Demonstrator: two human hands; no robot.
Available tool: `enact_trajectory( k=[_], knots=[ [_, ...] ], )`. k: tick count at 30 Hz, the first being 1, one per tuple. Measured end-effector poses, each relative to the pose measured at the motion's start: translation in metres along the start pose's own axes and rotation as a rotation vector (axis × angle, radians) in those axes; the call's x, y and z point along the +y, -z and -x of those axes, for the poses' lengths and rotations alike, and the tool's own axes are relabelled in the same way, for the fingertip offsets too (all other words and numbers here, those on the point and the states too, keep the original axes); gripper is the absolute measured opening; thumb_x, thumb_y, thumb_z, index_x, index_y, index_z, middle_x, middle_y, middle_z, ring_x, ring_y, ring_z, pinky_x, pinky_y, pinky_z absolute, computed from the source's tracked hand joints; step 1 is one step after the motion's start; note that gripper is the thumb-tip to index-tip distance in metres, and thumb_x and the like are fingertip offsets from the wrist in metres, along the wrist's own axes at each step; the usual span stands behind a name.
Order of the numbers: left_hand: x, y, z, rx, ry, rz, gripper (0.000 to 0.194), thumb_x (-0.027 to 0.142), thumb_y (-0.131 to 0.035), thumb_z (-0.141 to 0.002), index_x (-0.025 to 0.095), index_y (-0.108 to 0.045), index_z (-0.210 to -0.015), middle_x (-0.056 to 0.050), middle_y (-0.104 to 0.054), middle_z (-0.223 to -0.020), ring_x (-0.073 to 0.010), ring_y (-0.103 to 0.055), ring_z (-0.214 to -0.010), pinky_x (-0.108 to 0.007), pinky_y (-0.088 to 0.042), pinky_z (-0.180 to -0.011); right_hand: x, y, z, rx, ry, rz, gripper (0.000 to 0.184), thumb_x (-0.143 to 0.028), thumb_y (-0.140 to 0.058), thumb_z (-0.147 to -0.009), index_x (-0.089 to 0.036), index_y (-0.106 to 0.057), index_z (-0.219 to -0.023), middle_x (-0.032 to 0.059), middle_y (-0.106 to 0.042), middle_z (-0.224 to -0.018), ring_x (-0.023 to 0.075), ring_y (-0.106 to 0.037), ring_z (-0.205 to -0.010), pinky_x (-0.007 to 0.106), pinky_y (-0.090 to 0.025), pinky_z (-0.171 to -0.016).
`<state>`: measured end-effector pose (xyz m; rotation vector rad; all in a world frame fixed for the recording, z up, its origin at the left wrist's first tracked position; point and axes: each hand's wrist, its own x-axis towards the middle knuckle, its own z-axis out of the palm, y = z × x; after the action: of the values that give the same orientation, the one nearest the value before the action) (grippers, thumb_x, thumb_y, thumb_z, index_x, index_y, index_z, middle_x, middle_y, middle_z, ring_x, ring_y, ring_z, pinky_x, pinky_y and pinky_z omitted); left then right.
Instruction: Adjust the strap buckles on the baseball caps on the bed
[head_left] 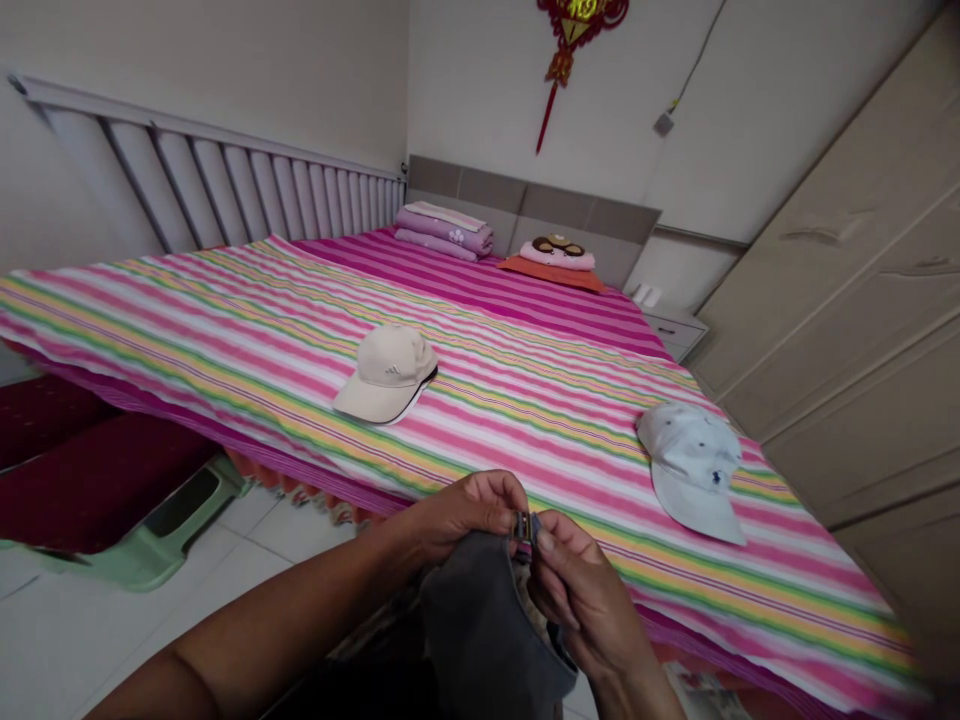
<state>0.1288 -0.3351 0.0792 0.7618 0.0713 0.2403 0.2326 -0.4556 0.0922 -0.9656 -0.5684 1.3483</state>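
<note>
A dark grey cap hangs between my hands in front of the bed's near edge, its inside partly showing. My left hand is closed on the cap's back strap, right at a small metal buckle. Fingers of my right hand pinch the strap on the other side of that buckle. On the bed ahead lies a beige cap, its brim toward the lower left. A pale blue-white cap rests farther right, brim pointing down toward the near edge.
A striped sheet covers the bed. Folded bedding and a pillow stack sit by the headboard. Green stools with dark red covers stand at left; a wardrobe flanks the right side.
</note>
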Motion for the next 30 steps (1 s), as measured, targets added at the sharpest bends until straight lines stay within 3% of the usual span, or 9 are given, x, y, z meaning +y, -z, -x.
enact_trajectory(
  k=[15,21,30],
  knots=[
    [-0.0017,-0.0029,0.0004,0.012,-0.021,0.008,0.022,0.020,-0.076,-0.057,0.012,-0.062,-0.072,-0.002,-0.064,-0.056,-0.0077,-0.056,-0.046,-0.015,-0.041,-0.045,-0.0021,0.0066,-0.0070,-0.050,-0.084,0.060,0.024,-0.034,-0.066,-0.069,-0.015,-0.052,-0.065,-0.0125,-0.031,-0.031,-0.0004,-0.013,-0.026,0.016,-0.009,-0.031],
    [-0.0046,-0.0008,0.0013,0.111,-0.041,-0.023,0.023,0.019,-0.077,-0.055,0.012,-0.063,-0.072,-0.002,-0.065,-0.060,-0.0077,-0.057,-0.049,-0.016,-0.041,-0.048,-0.0033,0.0033,-0.0064,-0.036,-0.073,0.090,0.024,-0.034,-0.065,-0.070,-0.015,-0.051,-0.064,-0.0126,-0.030,-0.032,0.0000,-0.013,-0.027,0.017,-0.008,-0.032],
    [-0.0043,-0.0008,0.0005,0.129,-0.028,-0.061,0.022,0.020,-0.077,-0.055,0.011,-0.063,-0.070,-0.001,-0.064,-0.059,-0.0058,-0.055,-0.049,-0.015,-0.039,-0.049,-0.0008,0.0028,-0.0073,0.012,0.019,0.194,0.026,-0.036,-0.064,-0.072,-0.015,-0.049,-0.066,-0.0110,-0.033,-0.035,0.0015,-0.017,-0.032,0.019,-0.009,-0.036]
  ],
)
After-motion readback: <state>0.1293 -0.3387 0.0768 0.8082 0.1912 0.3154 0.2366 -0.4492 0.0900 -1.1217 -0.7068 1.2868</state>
